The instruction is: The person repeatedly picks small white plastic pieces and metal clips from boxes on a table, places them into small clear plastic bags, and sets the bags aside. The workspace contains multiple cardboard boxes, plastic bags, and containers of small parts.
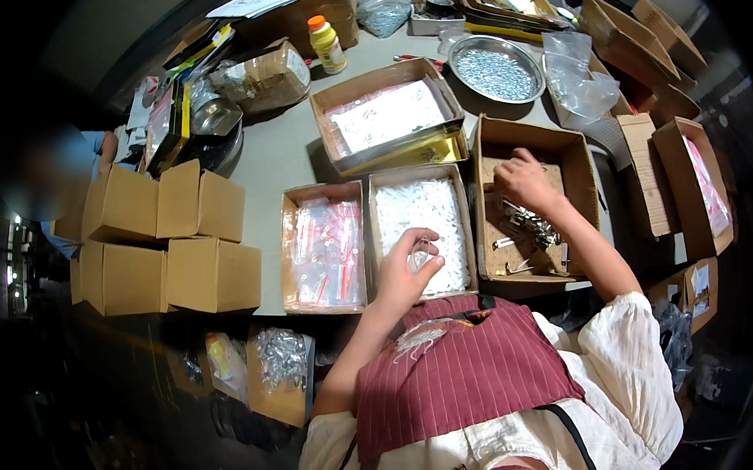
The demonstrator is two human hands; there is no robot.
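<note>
Boxes stand open mid-frame, likely for easy reach, our left fingers half-curled around a clear bag, our right fingers bunched, any hold unclear.

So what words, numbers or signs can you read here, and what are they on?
None can be read clearly.
Yellow bottle with orange cap: label too blurred.
Brown wrapped package: pale label too small.
Cream shirt: tiny dark mark, too small.

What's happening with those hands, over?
Left hand: holding what looks like a clear bag, over white pieces. Right hand: inside box of metal parts, grip unclear. Nothing visibly blocking either.
</note>
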